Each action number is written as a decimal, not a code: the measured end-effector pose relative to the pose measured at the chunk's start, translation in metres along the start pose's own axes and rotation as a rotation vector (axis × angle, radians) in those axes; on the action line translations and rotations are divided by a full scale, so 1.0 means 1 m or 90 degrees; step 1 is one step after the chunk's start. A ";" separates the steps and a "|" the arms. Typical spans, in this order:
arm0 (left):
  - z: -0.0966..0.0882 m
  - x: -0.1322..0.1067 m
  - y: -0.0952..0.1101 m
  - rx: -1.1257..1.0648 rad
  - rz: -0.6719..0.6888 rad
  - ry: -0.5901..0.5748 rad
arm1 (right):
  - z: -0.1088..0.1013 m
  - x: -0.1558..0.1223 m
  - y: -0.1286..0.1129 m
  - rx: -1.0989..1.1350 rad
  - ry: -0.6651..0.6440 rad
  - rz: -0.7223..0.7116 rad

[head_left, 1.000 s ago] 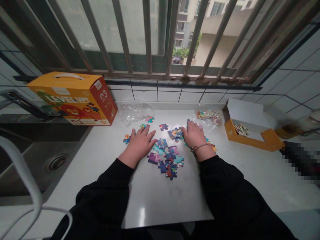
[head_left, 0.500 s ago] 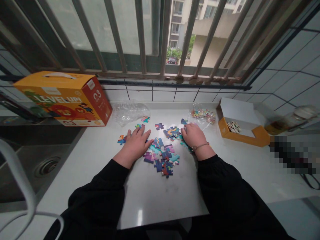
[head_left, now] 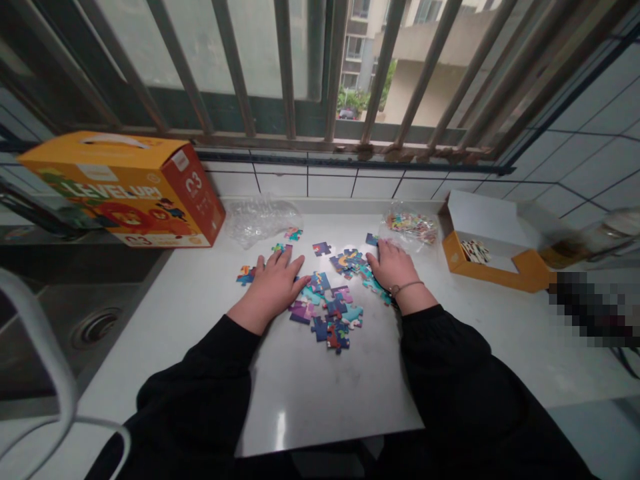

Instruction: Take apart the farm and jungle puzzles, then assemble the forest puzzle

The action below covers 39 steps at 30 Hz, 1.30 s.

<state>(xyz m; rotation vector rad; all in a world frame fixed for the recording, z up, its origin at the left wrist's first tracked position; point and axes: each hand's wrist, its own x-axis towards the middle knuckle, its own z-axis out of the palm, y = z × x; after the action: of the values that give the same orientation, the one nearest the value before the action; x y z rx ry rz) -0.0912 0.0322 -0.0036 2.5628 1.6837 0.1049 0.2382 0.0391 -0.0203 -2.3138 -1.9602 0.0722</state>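
Fingers spread on left hand, palm-down; right hand palm-down, thumb apart; nothing visibly pinched. Puzzle pieces lie mostly between them on counter. Looks like spreading or gathering pieces; picking one up calls for an edge pinch.

Left hand palm down, fingers spread, left of scattered puzzle pieces on white bench. Right hand palm down at their right side, thumb just beside some (thin bracelet on wrist). Orange carton left rear, near sink; crumpled plastic bag beside it. Second bag, more pieces inside, beyond right hand. Small orange box, lid raised, farther right. Window bars behind.
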 end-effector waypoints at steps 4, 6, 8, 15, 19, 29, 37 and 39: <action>-0.002 0.000 0.001 -0.010 0.009 0.003 | -0.005 -0.002 -0.010 0.002 -0.016 0.004; -0.003 0.000 0.002 -0.028 0.037 0.006 | -0.007 -0.004 -0.013 -0.004 -0.020 0.000; -0.003 0.001 0.005 -0.048 0.085 0.007 | -0.008 -0.006 -0.016 -0.010 -0.021 -0.014; -0.001 -0.003 0.027 -0.092 0.220 -0.031 | -0.005 -0.020 -0.040 -0.013 -0.036 -0.135; -0.001 -0.005 0.034 -0.090 0.232 -0.050 | -0.010 -0.027 -0.049 0.013 -0.043 -0.219; -0.001 -0.006 0.031 -0.096 0.223 -0.061 | -0.010 -0.011 -0.021 -0.002 -0.004 -0.045; -0.001 -0.006 0.031 -0.104 0.224 -0.049 | -0.018 -0.014 -0.026 0.028 0.026 -0.081; -0.002 -0.005 0.031 -0.105 0.223 -0.036 | -0.022 -0.017 -0.030 0.052 0.025 -0.133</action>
<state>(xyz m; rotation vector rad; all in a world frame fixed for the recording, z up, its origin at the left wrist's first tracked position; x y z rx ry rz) -0.0653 0.0151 0.0010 2.6752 1.1400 0.1811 0.2084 0.0256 0.0041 -2.0327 -2.1240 0.0873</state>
